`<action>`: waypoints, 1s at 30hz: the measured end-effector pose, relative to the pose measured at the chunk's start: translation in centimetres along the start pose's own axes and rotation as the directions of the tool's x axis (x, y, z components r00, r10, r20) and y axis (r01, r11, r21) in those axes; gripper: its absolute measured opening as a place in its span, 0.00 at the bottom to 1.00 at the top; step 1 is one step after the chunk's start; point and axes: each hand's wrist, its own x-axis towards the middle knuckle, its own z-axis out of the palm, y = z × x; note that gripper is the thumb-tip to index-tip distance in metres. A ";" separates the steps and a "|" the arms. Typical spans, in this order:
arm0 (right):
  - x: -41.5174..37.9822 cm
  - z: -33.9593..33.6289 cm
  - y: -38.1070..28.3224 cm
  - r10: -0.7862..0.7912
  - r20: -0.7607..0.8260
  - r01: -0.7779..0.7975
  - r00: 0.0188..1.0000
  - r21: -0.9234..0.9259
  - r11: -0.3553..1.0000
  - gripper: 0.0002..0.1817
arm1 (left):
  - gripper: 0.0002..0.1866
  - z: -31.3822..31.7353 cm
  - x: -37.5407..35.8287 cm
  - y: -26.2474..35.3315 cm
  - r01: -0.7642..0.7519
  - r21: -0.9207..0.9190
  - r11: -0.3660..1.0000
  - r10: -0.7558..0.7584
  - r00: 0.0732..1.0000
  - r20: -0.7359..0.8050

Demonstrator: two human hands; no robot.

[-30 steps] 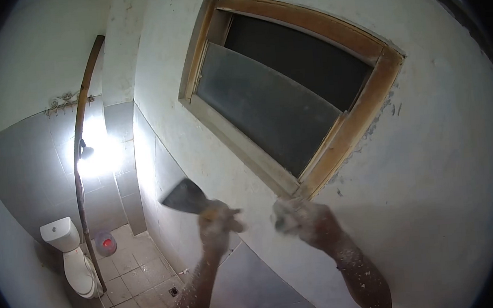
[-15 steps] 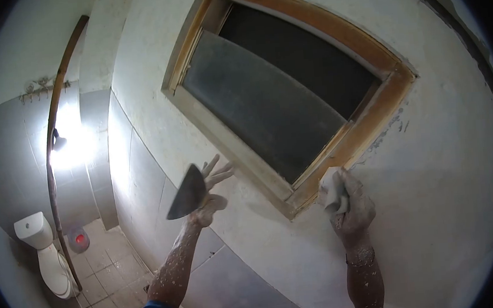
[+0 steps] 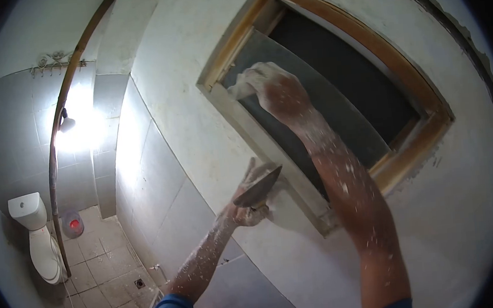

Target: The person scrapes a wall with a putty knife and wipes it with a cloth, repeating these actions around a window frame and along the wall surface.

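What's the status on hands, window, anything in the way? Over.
Left hand: holding scraper. Right hand: pale piece in grip, material unclear, near window frame. Right forearm crossing window, hiding part.

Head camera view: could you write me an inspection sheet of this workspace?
Surface: white wall, patchy; wooden window frame, brown finish uneven.
Job's things: scraper; pale wad, material unclear.
Clutter: container with something red, on the floor.
Hands: left hand holds the scraper, right hand holds the pale wad by the window frame; both dusty.
Cables: thin pale line on the floor; cord or hose, cannot tell.
Surroundings: toilet, slanting pole, lit lamp.
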 end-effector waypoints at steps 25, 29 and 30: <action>-9.6 0.3 -4.6 0.488 0.330 -0.508 0.808 -0.029 0.861 0.11 | 0.37 -1.9 0.3 0.6 -0.265 0.240 0.934 0.245 0.964 0.107; -20.4 -4.0 -10.0 0.607 0.198 -0.456 0.769 -0.497 0.739 0.09 | 0.38 -1.7 0.5 1.1 -0.216 0.305 0.927 0.174 0.972 0.159; -20.5 -5.3 -10.8 0.617 0.190 -0.461 0.763 -0.510 0.726 0.09 | 0.39 -1.7 0.7 1.0 -0.210 0.322 0.923 0.162 0.972 0.169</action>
